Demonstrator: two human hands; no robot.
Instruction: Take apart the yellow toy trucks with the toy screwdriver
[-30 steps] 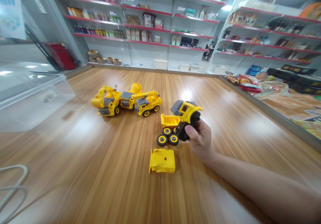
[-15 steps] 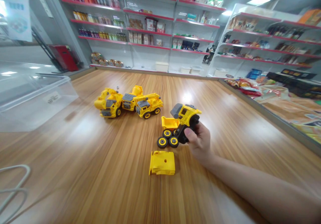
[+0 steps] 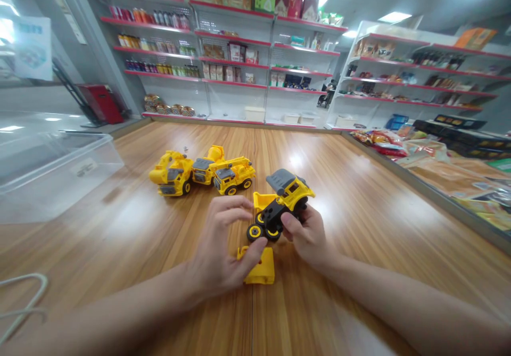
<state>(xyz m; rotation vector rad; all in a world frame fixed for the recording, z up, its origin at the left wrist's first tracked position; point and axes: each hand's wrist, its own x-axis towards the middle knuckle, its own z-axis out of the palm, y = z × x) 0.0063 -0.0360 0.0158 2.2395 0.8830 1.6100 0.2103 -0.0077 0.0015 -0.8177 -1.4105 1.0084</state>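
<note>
My right hand [image 3: 309, 233] grips a toy truck chassis [image 3: 275, 215] with a yellow and grey cab [image 3: 293, 185] on it, held tilted above the table. Beside it, my left hand [image 3: 223, 244] is open, thumb and fingers spread around the front of the black chassis with nothing between them. Loose black wheels with yellow hubs [image 3: 255, 232] lie below the chassis, partly hidden by it. Behind them stands a yellow dump bed [image 3: 263, 200], also partly covered. A flat yellow toy part [image 3: 263, 271] rests nearer me, half behind my left thumb.
Several assembled yellow toy vehicles stand farther back: an excavator [image 3: 173, 172], a mixer truck [image 3: 207, 165] and a crane truck [image 3: 235, 176]. At left is a clear plastic bin [image 3: 59, 175]; a white cable [image 3: 27, 281] lies at the near left. Packaged goods [image 3: 451, 170] line the right side.
My left hand has come into view from the lower left and reached the held chassis. My right hand has tipped the truck flatter and lowered it slightly.
</note>
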